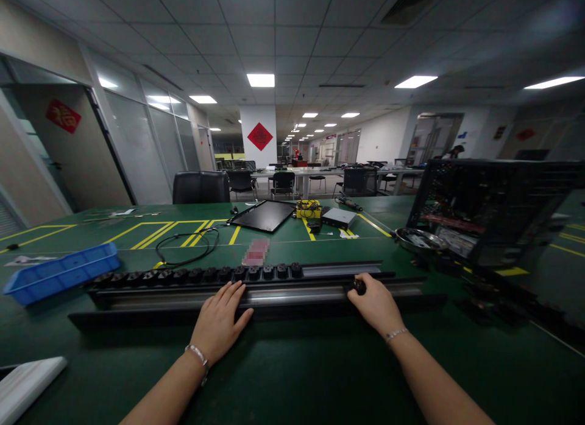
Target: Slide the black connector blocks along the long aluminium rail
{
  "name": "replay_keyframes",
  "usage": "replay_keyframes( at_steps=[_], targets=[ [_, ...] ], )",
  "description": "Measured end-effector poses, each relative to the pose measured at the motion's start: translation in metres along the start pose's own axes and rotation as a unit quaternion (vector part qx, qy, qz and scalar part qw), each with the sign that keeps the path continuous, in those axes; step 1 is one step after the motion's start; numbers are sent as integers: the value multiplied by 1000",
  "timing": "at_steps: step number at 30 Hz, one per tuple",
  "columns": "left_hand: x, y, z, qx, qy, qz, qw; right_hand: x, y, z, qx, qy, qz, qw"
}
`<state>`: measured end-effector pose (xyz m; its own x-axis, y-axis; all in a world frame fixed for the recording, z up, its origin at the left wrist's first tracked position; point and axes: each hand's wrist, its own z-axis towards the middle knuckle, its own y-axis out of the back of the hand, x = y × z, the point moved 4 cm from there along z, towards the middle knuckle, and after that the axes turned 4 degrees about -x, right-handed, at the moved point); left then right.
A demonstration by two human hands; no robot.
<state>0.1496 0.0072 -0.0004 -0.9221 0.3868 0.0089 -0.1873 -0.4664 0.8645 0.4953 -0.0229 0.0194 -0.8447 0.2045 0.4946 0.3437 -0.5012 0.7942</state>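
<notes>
A long black metal rail with a shiny inner channel lies across the table in front of me. My left hand rests on its middle, palm down, with the fingers stretched out. At the rail's right part, my right hand pinches a small black round-faced piece between thumb and fingers. Whether that piece touches the channel is hidden. Just behind is a second rail. A row of similar black socket-like pieces fills its left and middle stretch, and its right end shows bare grey channel.
A blue plastic bin stands at the left. Behind the rails lie a black cable, a dark flat panel, a yellow box and a grey box. To the right are a metal bowl and an opened computer case.
</notes>
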Motion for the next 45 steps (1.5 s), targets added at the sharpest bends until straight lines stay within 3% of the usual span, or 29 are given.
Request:
replay_keyframes(
  at_steps=[21, 27, 45],
  targets=[
    [-2, 3, 1, 8, 7, -23, 1000, 0, 3, 0, 8, -6, 6, 1000],
    [-3, 5, 1, 10, 8, -21, 1000, -1, 7, 2, -8, 25, -37, 999],
    [0, 2, 0, -5, -3, -18, 1000, -3, 5, 3, -1, 2, -31, 1000]
  ],
)
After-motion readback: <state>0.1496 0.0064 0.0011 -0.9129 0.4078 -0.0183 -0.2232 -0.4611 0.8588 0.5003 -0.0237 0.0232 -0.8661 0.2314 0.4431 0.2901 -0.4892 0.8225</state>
